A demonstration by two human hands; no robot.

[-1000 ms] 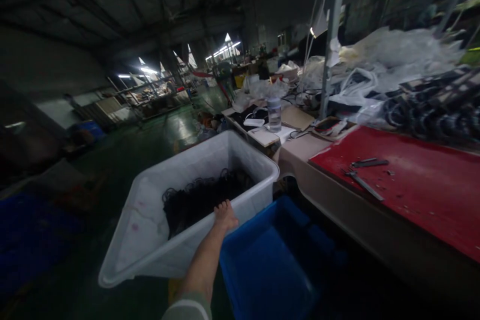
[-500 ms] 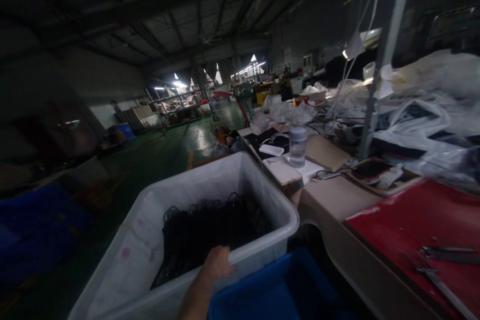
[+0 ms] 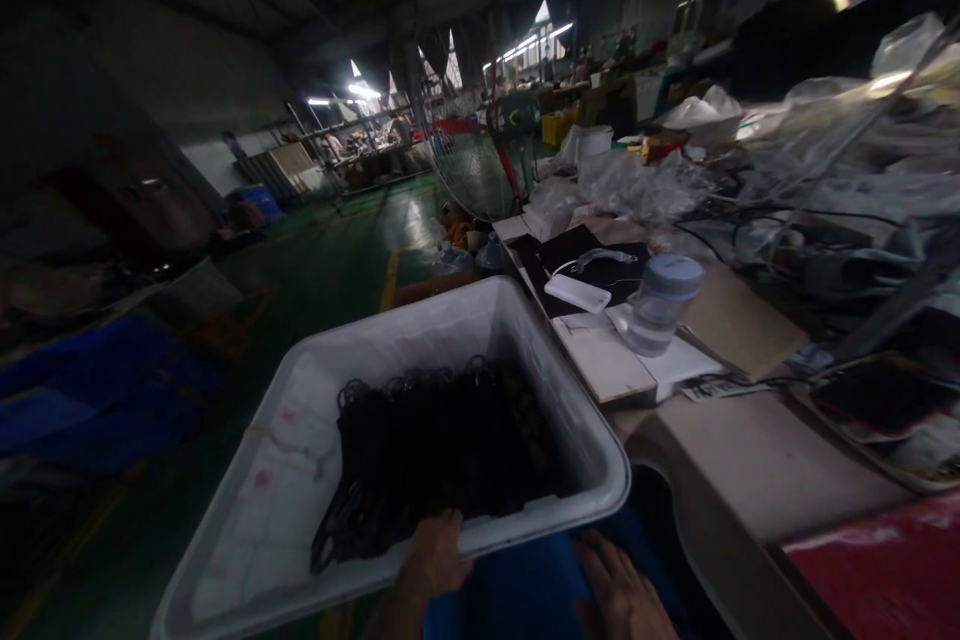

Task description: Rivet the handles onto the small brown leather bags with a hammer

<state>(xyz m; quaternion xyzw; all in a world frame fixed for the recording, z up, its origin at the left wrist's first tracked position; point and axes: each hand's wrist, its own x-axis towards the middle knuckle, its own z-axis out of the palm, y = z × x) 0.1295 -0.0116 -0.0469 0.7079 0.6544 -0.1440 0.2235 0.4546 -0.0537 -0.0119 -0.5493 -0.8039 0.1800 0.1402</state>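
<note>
A large white plastic tub (image 3: pixel 247 510) stands in front of me, holding a heap of black items with thin loops (image 3: pixel 442 440); what they are is too dark to tell. My left hand (image 3: pixel 437 555) is closed over the tub's near rim. To its right, my right hand (image 3: pixel 622 590) has come in at the bottom edge with fingers stretched out. It is just below the rim's right part, over a blue plastic bin (image 3: pixel 517 585), and holds nothing that I can see. Whether its fingertips touch the tub or the bin is unclear.
Right of the tub, a worktable (image 3: pixel 750 465) carries a lidded plastic jar (image 3: pixel 664 305), a white device (image 3: pixel 577 293), cardboard (image 3: pixel 742 315) and a red sheet (image 3: pixel 892 570). A large fan (image 3: pixel 469 165) stands ahead. Green floor (image 3: pixel 330 260) and blue sheeting (image 3: pixel 97 395) lie left.
My right hand has come into view beside the tub's near rim. My left hand keeps its hold on the rim. The view has moved closer to the table's jar and the fan.
</note>
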